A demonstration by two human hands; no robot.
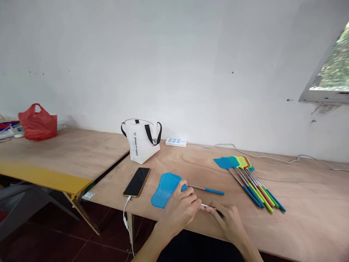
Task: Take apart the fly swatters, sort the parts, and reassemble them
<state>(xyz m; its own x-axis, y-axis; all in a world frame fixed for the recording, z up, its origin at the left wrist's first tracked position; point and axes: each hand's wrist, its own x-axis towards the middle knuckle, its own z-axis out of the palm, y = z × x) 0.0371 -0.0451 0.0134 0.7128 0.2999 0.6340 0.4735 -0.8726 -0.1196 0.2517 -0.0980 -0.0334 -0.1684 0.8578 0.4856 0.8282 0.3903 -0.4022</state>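
My left hand (181, 203) is closed around the neck of a blue fly swatter, just beside its perforated head (161, 199). Fingers of my right hand (227, 220) pinch the thin metal rod of the same swatter, and a dark part of its handle shows under them. Right behind my hands lies a second blue fly swatter (214, 191), whose head is partly covered by my left hand and the held swatter. To the right, several fly swatters (252, 182) in blue, yellow-green and red lie in a fanned stack, handles toward me.
A phone (137, 182) on a white cable lies left of my hands. Behind it stands a white paper bag (141, 145) with black handles. A power strip (176, 142) sits by the wall, its cord running right. On the left table is a red plastic bag (38, 123).
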